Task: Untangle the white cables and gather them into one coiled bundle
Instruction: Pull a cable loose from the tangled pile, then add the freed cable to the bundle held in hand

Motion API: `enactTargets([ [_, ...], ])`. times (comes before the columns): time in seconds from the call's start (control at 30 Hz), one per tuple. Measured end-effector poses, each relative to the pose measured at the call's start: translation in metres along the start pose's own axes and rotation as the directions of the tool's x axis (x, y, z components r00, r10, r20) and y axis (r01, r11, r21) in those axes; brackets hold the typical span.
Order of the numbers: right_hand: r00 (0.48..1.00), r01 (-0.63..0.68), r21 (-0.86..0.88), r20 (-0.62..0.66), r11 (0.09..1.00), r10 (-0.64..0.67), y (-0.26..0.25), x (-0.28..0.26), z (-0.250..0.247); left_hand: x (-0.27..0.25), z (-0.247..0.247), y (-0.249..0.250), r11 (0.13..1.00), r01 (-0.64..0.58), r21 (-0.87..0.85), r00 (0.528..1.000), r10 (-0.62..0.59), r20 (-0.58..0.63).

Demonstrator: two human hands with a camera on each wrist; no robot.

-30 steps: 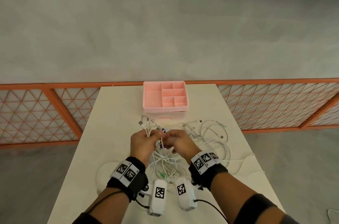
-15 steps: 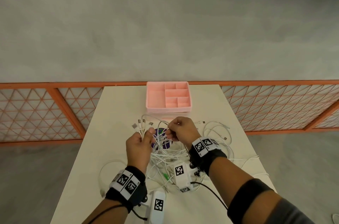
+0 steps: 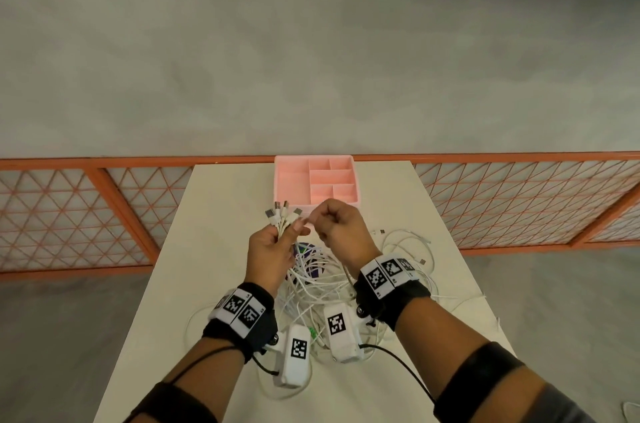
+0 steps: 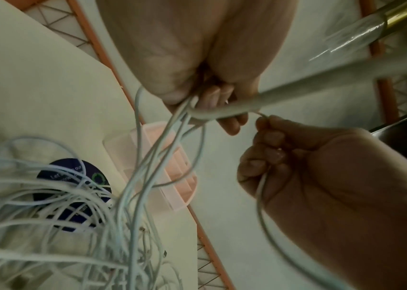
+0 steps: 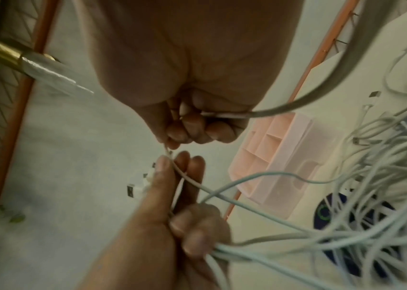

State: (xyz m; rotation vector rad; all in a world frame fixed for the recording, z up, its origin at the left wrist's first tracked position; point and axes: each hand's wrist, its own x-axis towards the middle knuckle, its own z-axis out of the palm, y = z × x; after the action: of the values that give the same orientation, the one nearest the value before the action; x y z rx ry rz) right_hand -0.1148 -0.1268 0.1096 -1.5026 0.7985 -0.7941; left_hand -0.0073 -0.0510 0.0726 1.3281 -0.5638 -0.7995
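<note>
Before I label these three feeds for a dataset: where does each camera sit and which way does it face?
Head: worn high, looking forward and down at the table; both forearms and hands show.
Left wrist: looks along the left hand gripping white cables; the right hand shows too.
Right wrist: looks along the right hand pinching one cable; the left hand's fingers show.
Shared: all three catch the pink tray.

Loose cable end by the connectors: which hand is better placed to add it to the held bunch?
Likely the right hand: it pinches a single cable beside the connector ends, while the left hand is occupied gripping the bunch.
</note>
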Motion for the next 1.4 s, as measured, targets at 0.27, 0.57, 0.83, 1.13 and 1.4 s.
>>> enactTargets([
  [0.27,0.989,0.118,0.051,-0.093,0.992,-0.113,-0.055,0.009,-0.012,-0.012,-0.001,-0.016,0.990,0.061,0.125,0.986,-0.079,0.144],
  [0.57,0.977,0.091,0.075,-0.200,0.993,-0.074,-0.056,0.018,-0.035,-0.001,-0.014,-0.011,0.999,0.020,0.028,0.998,-0.022,0.052],
  [0.83,0.980,-0.063,-0.723,0.087,0.688,0.181,0.001,0.002,-0.042,0.021,-0.023,0.016,0.997,-0.051,0.057,0.996,0.055,-0.070],
  [1.13,0.928,0.264,-0.698,-0.005,0.666,-0.373,-0.018,0.009,-0.023,0.014,-0.025,0.003,0.953,-0.074,0.294,0.997,0.072,0.018],
  [1.4,0.961,0.139,-0.650,0.270,0.747,0.056,-0.011,0.009,-0.010,0.004,-0.024,-0.010,0.979,-0.028,0.202,0.999,0.020,0.044],
])
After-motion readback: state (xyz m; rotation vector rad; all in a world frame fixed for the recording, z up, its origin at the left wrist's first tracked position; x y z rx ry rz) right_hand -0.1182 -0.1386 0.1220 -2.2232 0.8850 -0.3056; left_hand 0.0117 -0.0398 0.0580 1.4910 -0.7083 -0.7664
